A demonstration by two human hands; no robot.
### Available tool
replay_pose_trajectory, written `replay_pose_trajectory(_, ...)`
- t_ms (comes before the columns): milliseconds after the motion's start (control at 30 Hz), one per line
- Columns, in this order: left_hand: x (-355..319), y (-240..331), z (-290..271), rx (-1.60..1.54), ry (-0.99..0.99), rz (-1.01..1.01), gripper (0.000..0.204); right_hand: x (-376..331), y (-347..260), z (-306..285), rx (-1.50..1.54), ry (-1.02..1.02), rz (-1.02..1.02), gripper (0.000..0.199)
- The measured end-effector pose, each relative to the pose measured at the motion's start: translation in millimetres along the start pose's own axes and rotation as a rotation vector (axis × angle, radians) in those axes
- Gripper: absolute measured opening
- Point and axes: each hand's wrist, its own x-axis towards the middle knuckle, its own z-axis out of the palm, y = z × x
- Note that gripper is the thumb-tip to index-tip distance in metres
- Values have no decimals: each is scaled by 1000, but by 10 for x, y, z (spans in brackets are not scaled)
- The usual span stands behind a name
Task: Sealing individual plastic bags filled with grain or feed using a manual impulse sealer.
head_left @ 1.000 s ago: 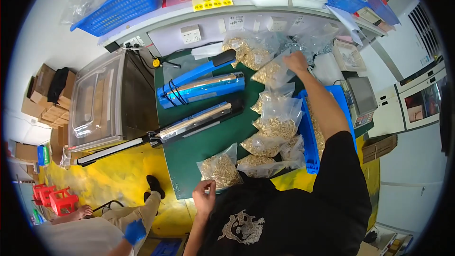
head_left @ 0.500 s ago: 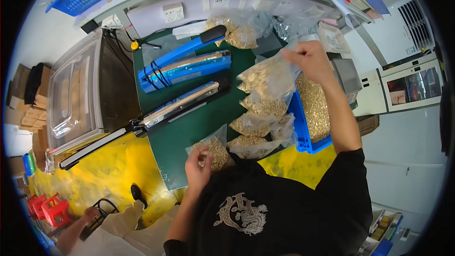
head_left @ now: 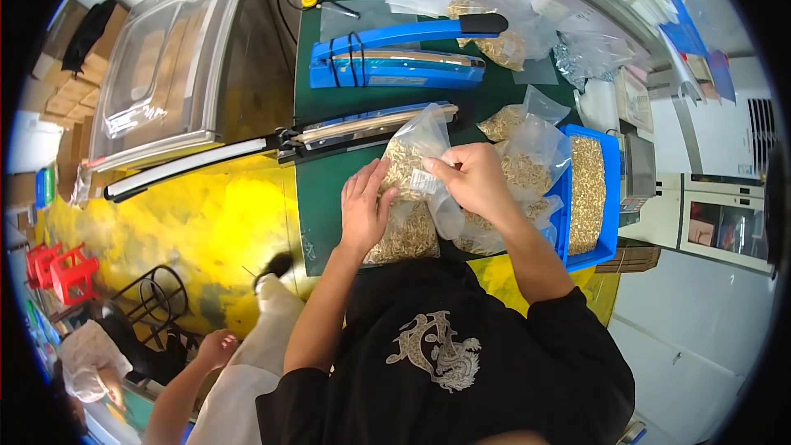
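Observation:
My right hand pinches the edge of a clear plastic bag of small gold-coloured pieces with a white label. My left hand lies against the same bag's left side, fingers stretched out. Beneath, near the table's front edge, rests another filled bag, partly covered by my hands. Several more filled bags lie to the right, their loose plastic mouths overlapping. Beside them a blue bin holds many loose gold-coloured pieces; their exact kind is too small to tell.
A blue impulse sealer with a black-tipped arm lies on the green table. Nearer, a second sealer has its long arm swung out left. More bags sit at the back. Another person's hand shows at lower left.
My right hand has brought a bag from the back right toward the front middle. My left hand has shifted from the front bag to this one, its fingers now stretched. The view has turned.

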Motion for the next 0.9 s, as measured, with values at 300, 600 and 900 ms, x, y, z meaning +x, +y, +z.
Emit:
replay_pose_trajectory(300,52,-558,302,140,-3,-56,43,283,426,565,-281,3,-24,41)
replay_pose_trajectory(600,22,-553,267,68,36,-27,37,257,485,620,-86,-28,170,35)
replay_pose_trajectory(900,204,-320,370,-127,138,143,19,258,578,390,35,-218,353,42)
